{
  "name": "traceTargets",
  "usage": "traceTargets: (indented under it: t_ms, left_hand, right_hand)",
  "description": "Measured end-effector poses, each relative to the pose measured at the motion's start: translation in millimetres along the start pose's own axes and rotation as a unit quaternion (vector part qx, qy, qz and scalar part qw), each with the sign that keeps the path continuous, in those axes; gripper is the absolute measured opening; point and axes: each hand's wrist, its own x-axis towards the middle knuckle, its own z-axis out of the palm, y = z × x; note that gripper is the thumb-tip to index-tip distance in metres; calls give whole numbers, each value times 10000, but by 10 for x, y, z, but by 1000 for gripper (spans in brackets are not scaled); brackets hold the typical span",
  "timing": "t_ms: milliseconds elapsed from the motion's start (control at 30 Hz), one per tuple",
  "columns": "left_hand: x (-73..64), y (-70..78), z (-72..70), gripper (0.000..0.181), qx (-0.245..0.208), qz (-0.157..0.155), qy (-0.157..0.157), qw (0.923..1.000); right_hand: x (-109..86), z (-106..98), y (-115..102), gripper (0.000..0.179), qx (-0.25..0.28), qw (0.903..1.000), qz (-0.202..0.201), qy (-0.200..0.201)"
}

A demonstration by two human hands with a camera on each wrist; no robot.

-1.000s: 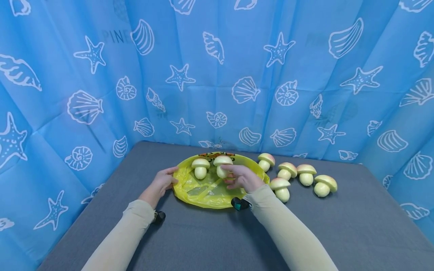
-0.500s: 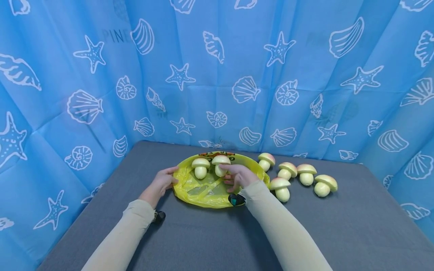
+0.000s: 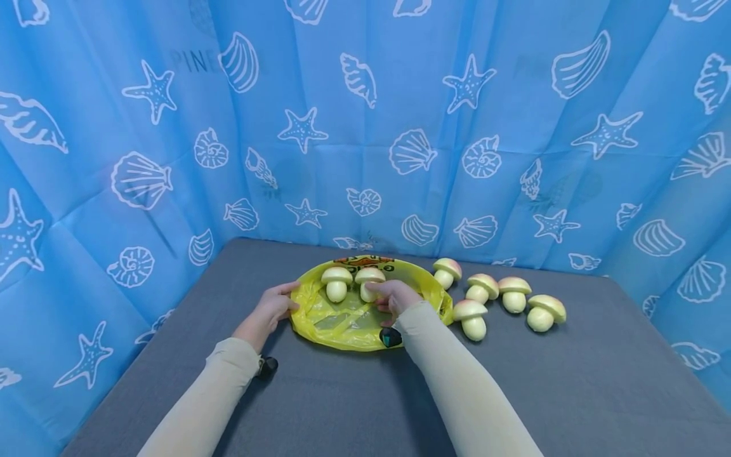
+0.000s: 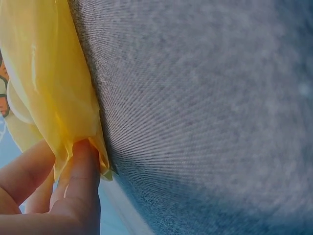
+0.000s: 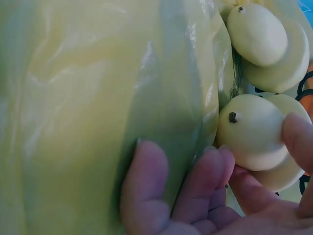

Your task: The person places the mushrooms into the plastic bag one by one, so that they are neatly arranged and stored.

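Observation:
A yellow plastic bag lies with its mouth spread wide on the grey table. At its left rim my left hand pinches the plastic between thumb and fingers, and the left wrist view shows the gathered bag edge there. Inside the bag, a toy mushroom with a pale cap stands at the back left. Right beside it is a second toy mushroom, which my right hand holds by the stem. The right wrist view shows the thumb against that stem; the other fingers curl below.
Several more toy mushrooms with pinkish caps stand on the table to the right of the bag, the nearest mushroom close to its rim. Behind the table hangs a blue curtain with white shells and starfish.
My right hand has moved slightly left with its mushroom, bringing it close beside the other one in the bag. My left hand has stayed at the bag's rim.

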Motion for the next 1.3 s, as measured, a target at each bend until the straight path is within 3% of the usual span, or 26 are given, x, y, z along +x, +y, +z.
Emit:
traceTargets:
  t_ms: [133, 367, 1300]
  left_hand:
    - [-5, 4, -2, 62, 20, -14, 5, 10000]
    - [3, -8, -7, 62, 44, -32, 0, 10000]
    - [-29, 10, 7, 62, 46, -104, -74, 9999]
  right_hand:
    - [6, 7, 3, 41, -52, 10000, 18, 7]
    - [43, -22, -27, 52, 61, 9994, 343, 63]
    - [11, -32, -26, 55, -30, 9991, 391, 185]
